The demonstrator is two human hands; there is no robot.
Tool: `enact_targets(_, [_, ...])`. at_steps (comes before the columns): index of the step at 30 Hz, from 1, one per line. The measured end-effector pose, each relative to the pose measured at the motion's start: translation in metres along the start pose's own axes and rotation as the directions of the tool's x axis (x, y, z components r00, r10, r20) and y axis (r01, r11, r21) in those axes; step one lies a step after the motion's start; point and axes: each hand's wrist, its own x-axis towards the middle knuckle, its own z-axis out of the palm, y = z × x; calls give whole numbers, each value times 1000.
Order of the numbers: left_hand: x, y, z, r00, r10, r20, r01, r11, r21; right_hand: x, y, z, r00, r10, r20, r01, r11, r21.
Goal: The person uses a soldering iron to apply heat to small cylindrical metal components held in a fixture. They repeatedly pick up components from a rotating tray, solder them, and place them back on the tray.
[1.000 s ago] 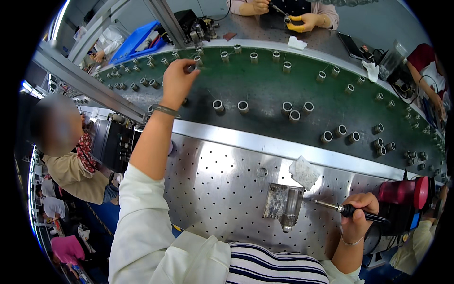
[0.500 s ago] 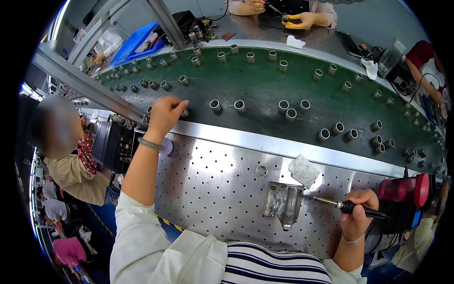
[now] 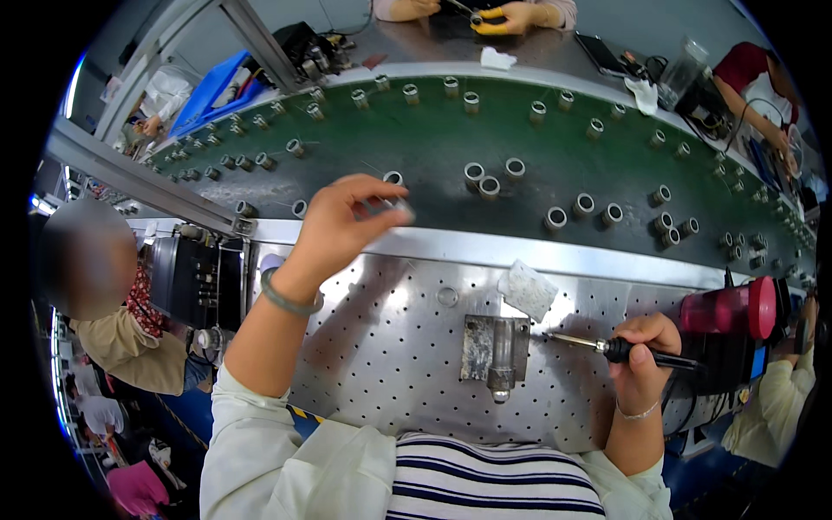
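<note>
Pinching a small metal ring (image 3: pixel 397 206), left hand (image 3: pixel 342 227); right hand (image 3: pixel 640 355) closed round soldering iron (image 3: pixel 617 348) beside metal jig (image 3: pixel 494 348).

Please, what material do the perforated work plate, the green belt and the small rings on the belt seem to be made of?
The perforated work plate looks like bare metal, perhaps steel or aluminium: silvery, glossy, with even rows of holes. The green belt seems rubber or plastic: a matt, uniform dark green with dull reflections. The small rings look metallic: grey, shiny rims, hollow centres, though they are small, so plated plastic cannot be excluded.
</note>
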Motion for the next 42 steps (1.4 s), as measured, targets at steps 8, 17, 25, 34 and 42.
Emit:
enact_targets(8, [-25, 50, 55, 773, 50, 633, 484, 599, -638, 0, -6, 6, 999, 18, 36, -16, 998, -56])
enact_targets(17, [-34, 46, 68, 706, 212, 676, 549, 440, -711, -2, -4, 4, 997, 28, 75, -33, 997, 67])
enact_targets(25, [-50, 52, 77, 817, 105, 567, 459, 476, -750, -3, -2, 8, 987, 71, 142, -81, 995, 64])
enact_targets(34, [-51, 44, 84, 876, 225, 427, 284, 474, -833, -4, 0, 12, 984, 59, 171, -67, 997, 41])
enact_targets(42, [-50, 40, 84, 863, 258, 434, 267, 496, -826, -3, 2, 9, 975, -13, 221, 12, 1000, 3])
